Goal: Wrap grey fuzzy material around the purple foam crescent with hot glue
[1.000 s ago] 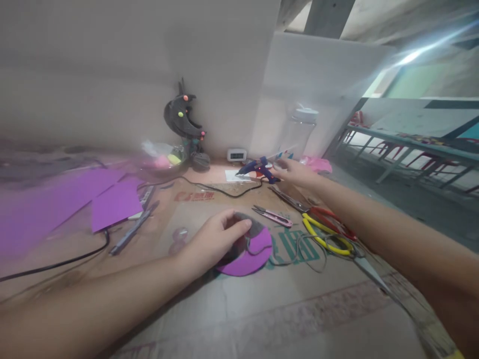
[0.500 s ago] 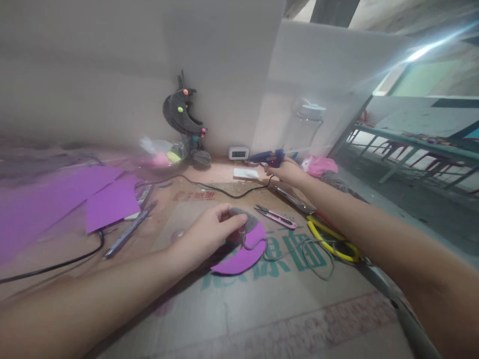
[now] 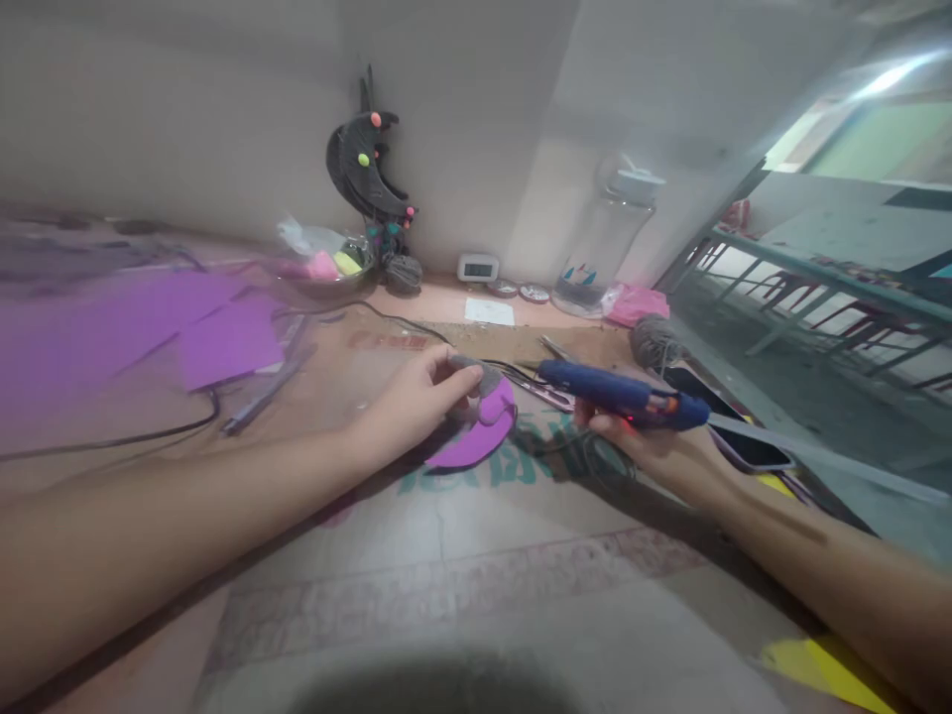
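My left hand (image 3: pixel 427 392) pinches a purple crescent cutout (image 3: pixel 480 446) by its upper end, where grey yarn (image 3: pixel 476 375) covers part of it. In my right hand (image 3: pixel 632 441) is a blue hot glue gun (image 3: pixel 617 389), its tip pointing left toward the crescent and a small red light glowing on it. A clear glue stick (image 3: pixel 825 458) sticks out behind the gun. Pink-handled thread snips (image 3: pixel 546 395) lie partly hidden behind the gun's nozzle. A loose strand of grey yarn rests on the cardboard beneath my right hand.
Purple sheets (image 3: pixel 230 342) and a pen (image 3: pixel 268 392) lie left, near a black cord. Along the wall stand a dark moon-shaped ornament (image 3: pixel 364 169), a bowl (image 3: pixel 327 283), a small digital clock (image 3: pixel 477 268) and a clear bottle (image 3: pixel 606 248). A grey yarn ball (image 3: pixel 654 342) and a phone (image 3: pixel 751 443) sit right.
My right hand has brought the glue gun from the back of the table toward me, beside the crescent. My left hand keeps its hold on the crescent. The view has tilted down slightly.
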A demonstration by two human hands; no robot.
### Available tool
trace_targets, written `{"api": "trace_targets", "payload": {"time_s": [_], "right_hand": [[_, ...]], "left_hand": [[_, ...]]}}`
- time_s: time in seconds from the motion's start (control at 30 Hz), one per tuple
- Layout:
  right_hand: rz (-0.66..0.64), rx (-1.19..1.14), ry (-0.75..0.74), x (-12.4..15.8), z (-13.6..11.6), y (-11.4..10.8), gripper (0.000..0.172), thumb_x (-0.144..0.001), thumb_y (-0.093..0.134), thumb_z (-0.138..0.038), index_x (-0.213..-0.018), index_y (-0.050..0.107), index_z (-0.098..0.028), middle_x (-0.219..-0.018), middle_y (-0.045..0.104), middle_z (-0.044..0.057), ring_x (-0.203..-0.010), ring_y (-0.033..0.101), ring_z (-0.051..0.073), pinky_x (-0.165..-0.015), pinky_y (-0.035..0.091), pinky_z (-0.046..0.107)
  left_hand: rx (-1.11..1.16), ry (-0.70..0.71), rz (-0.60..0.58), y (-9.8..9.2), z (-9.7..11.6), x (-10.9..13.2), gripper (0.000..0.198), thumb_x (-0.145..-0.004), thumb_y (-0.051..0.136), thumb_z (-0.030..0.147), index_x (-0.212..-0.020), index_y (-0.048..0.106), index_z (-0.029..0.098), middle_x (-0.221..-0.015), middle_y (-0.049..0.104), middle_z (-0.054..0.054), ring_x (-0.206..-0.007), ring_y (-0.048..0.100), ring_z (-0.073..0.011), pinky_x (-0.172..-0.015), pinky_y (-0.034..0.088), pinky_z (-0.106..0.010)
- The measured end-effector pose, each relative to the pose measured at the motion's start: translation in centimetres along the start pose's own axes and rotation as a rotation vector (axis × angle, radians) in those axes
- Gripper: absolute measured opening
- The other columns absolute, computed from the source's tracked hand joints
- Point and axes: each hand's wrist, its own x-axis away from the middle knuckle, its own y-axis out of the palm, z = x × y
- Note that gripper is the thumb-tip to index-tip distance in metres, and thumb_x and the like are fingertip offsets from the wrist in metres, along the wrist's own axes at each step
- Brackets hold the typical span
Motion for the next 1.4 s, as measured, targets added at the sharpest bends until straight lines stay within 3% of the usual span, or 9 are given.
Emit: {"api": "trace_targets", "payload": {"time_s": [0.2,0.33,0.57,0.87,1.13,1.4], "right_hand": [[-0.047,-0.023,-0.128,0.4,0.4,1.4,0.019,-0.082,0.065,-0.039,-0.073,0.061,-0.022,-0.070,0.063,0.002,-0.061,0.058,0.018,-0.054,0.046,0.029],[-0.005,0.000,-0.115,0.8,1.0,2.0,0.028,-0.078,0.070,-0.048,-0.071,0.061,-0.022,-0.064,0.062,0.000,-0.055,0.056,0.016,-0.048,0.042,0.027],[-0.013,-0.027,-0.077,1.2,1.5,2.9,0.036,-0.075,0.071,-0.055,-0.076,0.065,-0.020,-0.066,0.065,0.002,-0.057,0.059,0.016,-0.050,0.043,0.027],[-0.079,0.022,-0.037,1.1,0.3,2.2,0.025,-0.076,0.070,-0.047,-0.075,0.063,-0.023,-0.068,0.066,0.002,-0.060,0.060,0.019,-0.053,0.045,0.030],[-0.055,-0.003,0.018,1.1,0.6,2.7,0.034,-0.074,0.070,-0.054,-0.074,0.063,-0.021,-0.066,0.066,0.003,-0.058,0.058,0.019,-0.052,0.043,0.031],[-0.030,0.002,-0.003,1.1,0.8,2.9,0.031,-0.072,0.072,-0.052,-0.070,0.062,-0.023,-0.063,0.064,0.002,-0.055,0.057,0.019,-0.050,0.041,0.030]], "left_hand": [[-0.063,0.044,0.003,-0.2,-0.7,-0.2,0.022,-0.088,0.056,0.039,-0.077,0.054,0.019,-0.069,0.064,0.001,-0.064,0.058,-0.0134,-0.061,0.043,-0.026],[-0.092,0.045,-0.005,-0.3,-0.9,-0.2,0.022,-0.088,0.057,0.038,-0.076,0.053,0.020,-0.067,0.065,0.002,-0.065,0.060,-0.0138,-0.062,0.043,-0.026],[-0.105,0.041,0.007,-0.1,-0.8,-0.4,0.020,-0.086,0.059,0.034,-0.074,0.054,0.019,-0.066,0.063,0.003,-0.064,0.061,-0.0130,-0.061,0.044,-0.024],[-0.123,0.016,0.002,0.0,-0.8,-0.2,0.019,-0.085,0.059,0.035,-0.074,0.054,0.020,-0.066,0.064,0.003,-0.062,0.061,-0.0133,-0.056,0.044,-0.024],[-0.151,-0.001,0.001,0.0,-0.7,-0.2,0.020,-0.085,0.059,0.036,-0.074,0.053,0.020,-0.066,0.065,0.002,-0.058,0.059,-0.0128,-0.052,0.042,-0.023],[-0.124,0.005,-0.008,0.0,-0.6,-0.2,0.020,-0.086,0.059,0.036,-0.074,0.053,0.020,-0.065,0.064,0.004,-0.058,0.060,-0.0121,-0.052,0.042,-0.022]]}}
